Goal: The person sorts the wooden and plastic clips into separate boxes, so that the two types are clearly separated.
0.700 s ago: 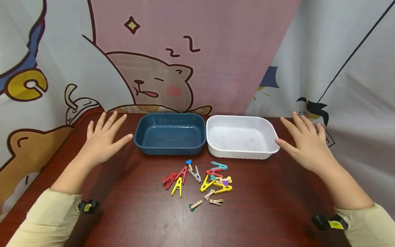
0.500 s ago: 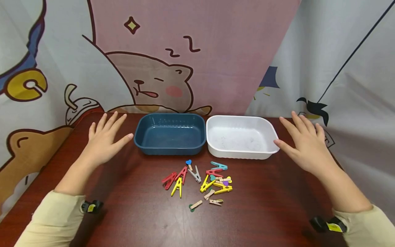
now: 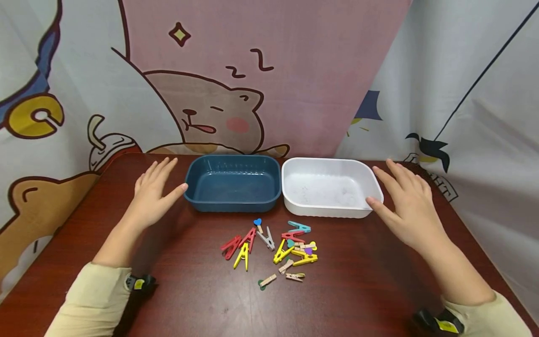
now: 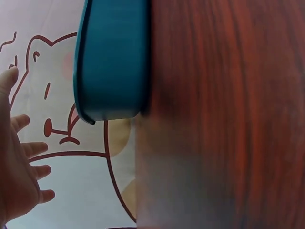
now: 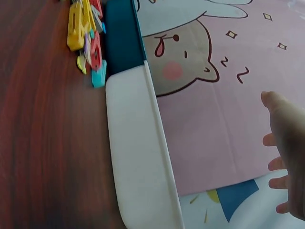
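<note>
My left hand hovers to the left of a dark blue tray, thumb pointing at its rim and fingers straight; it holds nothing. Over at the other side my right hand is held beside a white tray, its thumb overlapping the tray's right rim in the head view; whether they touch I cannot tell. Its fingers are extended with nothing in them. In front of the trays lies a loose group of clothespins: red plastic ones, yellow ones, a grey one, a light blue one and small wooden ones.
Both trays stand side by side at the back of a dark red wooden table, with nothing inside them. Behind the table hangs a curtain printed with cartoon animals. A black wrist strap sits at the left cuff.
Both hands have moved inward, the left to the right and the right to the left. Their fingers have drawn closer together. The trays and clothespins have stayed in place.
</note>
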A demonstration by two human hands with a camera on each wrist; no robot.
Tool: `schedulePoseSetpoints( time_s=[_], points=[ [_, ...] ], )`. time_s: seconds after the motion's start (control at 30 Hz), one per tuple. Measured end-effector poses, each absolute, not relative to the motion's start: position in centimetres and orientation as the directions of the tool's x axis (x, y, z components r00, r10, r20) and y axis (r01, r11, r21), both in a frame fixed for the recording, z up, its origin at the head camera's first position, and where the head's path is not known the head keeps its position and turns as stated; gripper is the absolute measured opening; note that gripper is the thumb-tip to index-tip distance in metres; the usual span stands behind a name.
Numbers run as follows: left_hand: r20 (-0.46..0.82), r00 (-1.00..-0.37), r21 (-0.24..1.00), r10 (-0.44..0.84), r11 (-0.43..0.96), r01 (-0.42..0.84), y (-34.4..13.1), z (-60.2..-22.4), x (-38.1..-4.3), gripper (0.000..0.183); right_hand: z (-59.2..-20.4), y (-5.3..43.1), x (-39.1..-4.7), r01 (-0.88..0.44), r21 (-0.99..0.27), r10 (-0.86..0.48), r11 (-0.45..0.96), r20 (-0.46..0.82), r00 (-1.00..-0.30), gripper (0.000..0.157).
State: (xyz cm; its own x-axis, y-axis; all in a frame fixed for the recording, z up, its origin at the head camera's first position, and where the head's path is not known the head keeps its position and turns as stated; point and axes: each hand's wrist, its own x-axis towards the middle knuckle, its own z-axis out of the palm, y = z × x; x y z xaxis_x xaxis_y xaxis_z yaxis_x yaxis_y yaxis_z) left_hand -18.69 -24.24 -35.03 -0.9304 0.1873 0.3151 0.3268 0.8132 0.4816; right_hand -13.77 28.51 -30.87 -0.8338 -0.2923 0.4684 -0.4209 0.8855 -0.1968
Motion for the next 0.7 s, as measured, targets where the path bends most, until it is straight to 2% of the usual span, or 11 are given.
schedulePoseSetpoints(
  time_s=[0.33,0.7],
  points=[
    [0.333,-0.927,0.593,0.172,0.726,0.348,-24.6,-36.9,-19.4,0.070,-32.0,26.3,-12.4,-0.545,-0.250,-0.321,0.800,0.589,-0.742,0.056],
    [0.270,-0.953,0.759,0.139,0.577,0.300,-24.8,-38.5,-19.8,0.068,-34.0,23.4,-11.0,-0.645,-0.329,-0.363,0.689,0.613,-0.701,0.050]
  ],
)
